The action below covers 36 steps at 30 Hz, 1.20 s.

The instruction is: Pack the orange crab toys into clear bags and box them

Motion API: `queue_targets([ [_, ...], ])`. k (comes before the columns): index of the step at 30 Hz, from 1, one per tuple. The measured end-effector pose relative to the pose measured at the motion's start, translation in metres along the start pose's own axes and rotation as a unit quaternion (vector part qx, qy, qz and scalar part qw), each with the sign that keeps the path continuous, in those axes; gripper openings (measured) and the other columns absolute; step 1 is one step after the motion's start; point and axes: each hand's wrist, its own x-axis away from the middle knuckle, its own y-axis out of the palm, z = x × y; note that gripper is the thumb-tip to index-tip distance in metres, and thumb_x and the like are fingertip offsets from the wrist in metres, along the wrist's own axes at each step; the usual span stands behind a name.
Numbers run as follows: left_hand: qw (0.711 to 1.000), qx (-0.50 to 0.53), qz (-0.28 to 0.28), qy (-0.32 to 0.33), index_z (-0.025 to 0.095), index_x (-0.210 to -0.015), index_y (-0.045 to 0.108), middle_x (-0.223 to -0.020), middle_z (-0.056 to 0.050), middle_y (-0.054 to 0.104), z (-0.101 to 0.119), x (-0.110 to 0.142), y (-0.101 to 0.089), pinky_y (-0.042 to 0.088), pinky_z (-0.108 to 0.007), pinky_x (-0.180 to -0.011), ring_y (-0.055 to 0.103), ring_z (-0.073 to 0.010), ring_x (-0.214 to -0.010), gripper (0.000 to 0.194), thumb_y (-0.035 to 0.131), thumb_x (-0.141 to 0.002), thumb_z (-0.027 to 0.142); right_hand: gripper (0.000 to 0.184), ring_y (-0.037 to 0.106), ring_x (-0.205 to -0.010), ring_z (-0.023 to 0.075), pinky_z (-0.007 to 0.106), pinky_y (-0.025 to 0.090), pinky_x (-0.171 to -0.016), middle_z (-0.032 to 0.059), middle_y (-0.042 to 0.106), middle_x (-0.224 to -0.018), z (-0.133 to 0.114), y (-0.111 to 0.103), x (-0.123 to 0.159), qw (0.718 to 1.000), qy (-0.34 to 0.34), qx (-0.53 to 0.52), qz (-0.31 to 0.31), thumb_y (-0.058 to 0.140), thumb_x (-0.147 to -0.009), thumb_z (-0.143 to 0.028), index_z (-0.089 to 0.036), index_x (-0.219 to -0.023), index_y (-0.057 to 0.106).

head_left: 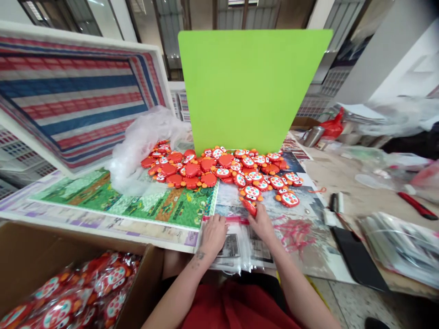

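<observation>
My right hand (262, 225) is closed on a red crab-shaped toy (249, 207), holding it on edge at the near side of a pile of the same toys (226, 169). Just below the toy lies a stack of clear zip bags (242, 246) with a pink zip strip along the top. My left hand (214, 234) rests on the bags, its bent fingertips closed at the pink strip of the top zip bag. Some of the pile's toys show red backs, others white faces with coloured dots.
At lower left, a cardboard box (151, 265) holds bagged toys. A green board (250, 91) stands behind the pile, with a striped-lined crate (85, 105) tilted to its left. Pink strips (297, 233), a black phone-like slab (358, 258) and a red cutter (416, 205) lie at right.
</observation>
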Motion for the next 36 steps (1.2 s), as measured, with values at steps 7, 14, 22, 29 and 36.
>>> queue_targets([
  [7,0.997,-0.069,0.012,-0.015,0.017,-0.099,0.061,-0.101,-0.011,0.058,-0.007,-0.005,0.027,0.041,-0.043,-0.083,0.051,-0.0287,-0.096,0.019,0.055,-0.091,0.032,0.039,0.055,-0.084,0.0234,0.038,0.046,-0.080,0.0046,0.062,-0.092,-0.002,-0.023,0.008,0.970,0.124,-0.208,0.034,0.064,-0.076,-0.047,-0.021,-0.103,0.052],
  [14,0.999,-0.048,-0.010,0.002,0.017,-0.100,0.059,-0.102,-0.009,0.057,-0.011,-0.010,0.025,0.041,-0.039,-0.081,0.051,-0.0274,-0.097,0.018,0.055,-0.091,0.031,0.043,0.058,-0.089,0.0227,0.037,0.047,-0.084,0.0048,0.066,-0.100,-0.027,-0.041,0.010,0.941,0.131,-0.313,-0.001,0.071,-0.073,-0.050,-0.023,-0.103,0.057],
  [22,0.999,-0.042,0.012,0.007,0.017,-0.100,0.059,-0.102,-0.009,0.057,-0.013,-0.010,0.027,0.041,-0.039,-0.081,0.051,-0.0264,-0.097,0.019,0.055,-0.091,0.034,0.046,0.061,-0.097,0.0265,0.046,0.047,-0.093,0.0062,0.069,-0.105,-0.032,-0.047,0.011,0.917,0.121,-0.375,-0.055,0.076,-0.071,-0.048,-0.023,-0.107,0.061],
  [29,0.999,-0.049,0.005,-0.001,0.017,-0.097,0.061,-0.100,-0.010,0.057,-0.013,-0.013,0.030,0.040,-0.042,-0.084,0.051,-0.0273,-0.097,0.018,0.053,-0.092,0.033,0.043,0.062,-0.099,0.0247,0.040,0.047,-0.091,0.0052,0.069,-0.109,-0.034,-0.048,0.013,0.917,0.100,-0.378,-0.077,0.074,-0.074,-0.045,-0.025,-0.110,0.063],
  [36,0.998,0.040,0.054,0.020,0.017,-0.112,0.055,-0.105,-0.009,0.061,-0.016,-0.004,0.035,0.038,-0.040,-0.090,0.052,-0.0244,-0.100,0.023,0.042,-0.097,0.028,0.037,0.061,-0.088,0.0220,0.034,0.048,-0.083,0.0025,0.068,-0.096,-0.038,-0.060,0.017,0.916,0.078,-0.342,-0.195,0.077,-0.070,-0.042,-0.023,-0.100,0.066],
])
